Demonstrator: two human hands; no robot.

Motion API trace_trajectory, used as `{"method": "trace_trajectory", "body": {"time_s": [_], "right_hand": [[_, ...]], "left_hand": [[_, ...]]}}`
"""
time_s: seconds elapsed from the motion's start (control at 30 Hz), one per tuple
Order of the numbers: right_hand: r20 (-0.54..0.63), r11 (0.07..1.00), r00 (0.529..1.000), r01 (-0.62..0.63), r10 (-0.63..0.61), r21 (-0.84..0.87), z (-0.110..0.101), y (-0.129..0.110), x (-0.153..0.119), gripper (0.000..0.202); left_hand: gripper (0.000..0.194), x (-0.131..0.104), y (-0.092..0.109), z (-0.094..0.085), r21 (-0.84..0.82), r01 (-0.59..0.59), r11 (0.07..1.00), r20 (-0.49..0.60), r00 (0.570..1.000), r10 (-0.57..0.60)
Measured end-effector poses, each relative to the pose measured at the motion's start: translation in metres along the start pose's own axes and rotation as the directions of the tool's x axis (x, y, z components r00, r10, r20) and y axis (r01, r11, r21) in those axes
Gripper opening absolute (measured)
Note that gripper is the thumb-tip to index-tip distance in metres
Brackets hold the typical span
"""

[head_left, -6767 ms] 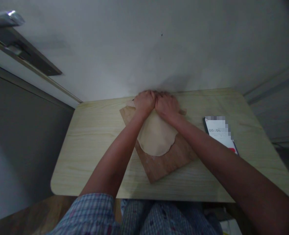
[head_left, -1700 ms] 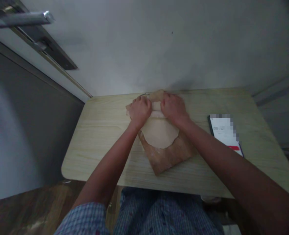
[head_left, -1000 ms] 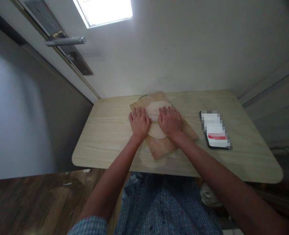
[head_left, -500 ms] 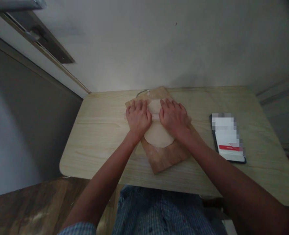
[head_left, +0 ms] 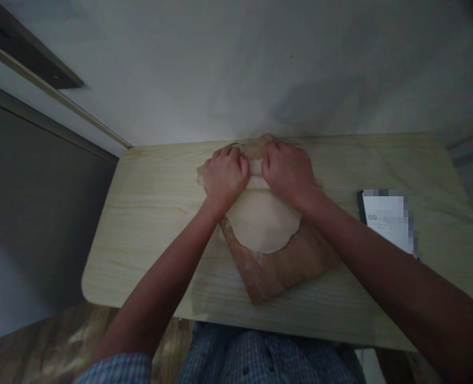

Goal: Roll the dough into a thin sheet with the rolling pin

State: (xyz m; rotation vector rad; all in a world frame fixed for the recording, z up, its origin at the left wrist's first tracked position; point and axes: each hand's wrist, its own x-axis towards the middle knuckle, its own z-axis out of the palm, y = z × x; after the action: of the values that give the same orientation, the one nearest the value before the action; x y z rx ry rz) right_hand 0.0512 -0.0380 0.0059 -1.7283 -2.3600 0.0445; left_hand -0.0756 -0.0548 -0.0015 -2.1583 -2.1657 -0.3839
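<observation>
A flat, pale sheet of dough [head_left: 264, 221], roughly round, lies on a wooden board [head_left: 284, 274] set at an angle on the table. Across its upper part runs a light rolling pin [head_left: 258, 183], mostly covered by my hands. My left hand [head_left: 226, 173] is wrapped over the pin's left part, fingers curled down on the far side. My right hand [head_left: 288, 169] closes over the right part in the same way. Between the two hands, the pin's middle and some dough beyond it show.
The pale wood-grain table [head_left: 148, 229] stands against a white wall or door [head_left: 204, 69]. A phone [head_left: 386, 216] with a lit, partly blurred screen lies right of the board, near my right forearm. A wire handle [head_left: 237, 143] shows at the board's far end.
Both hands have pushed the rolling pin away from me towards the board's far end, and their fingers have curled from flatter to bent. More near-side dough shows. The camera view has shifted.
</observation>
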Motion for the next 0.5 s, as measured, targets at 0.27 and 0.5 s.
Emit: {"method": "trace_trajectory", "body": {"time_s": [0.27, 0.5], "right_hand": [[-0.024, 0.997, 0.996, -0.081, 0.081, 0.005, 0.002, 0.002, 0.013, 0.034], [-0.013, 0.991, 0.991, -0.131, 0.131, -0.030, -0.003, -0.008, -0.013, 0.035]], "left_hand": [[0.044, 0.018, -0.001, 0.004, 0.006, 0.083, 0.997, 0.051, 0.995, -0.083], [0.040, -0.010, -0.001, 0.004, 0.030, 0.070, 0.997, -0.034, 0.997, -0.069]]}}
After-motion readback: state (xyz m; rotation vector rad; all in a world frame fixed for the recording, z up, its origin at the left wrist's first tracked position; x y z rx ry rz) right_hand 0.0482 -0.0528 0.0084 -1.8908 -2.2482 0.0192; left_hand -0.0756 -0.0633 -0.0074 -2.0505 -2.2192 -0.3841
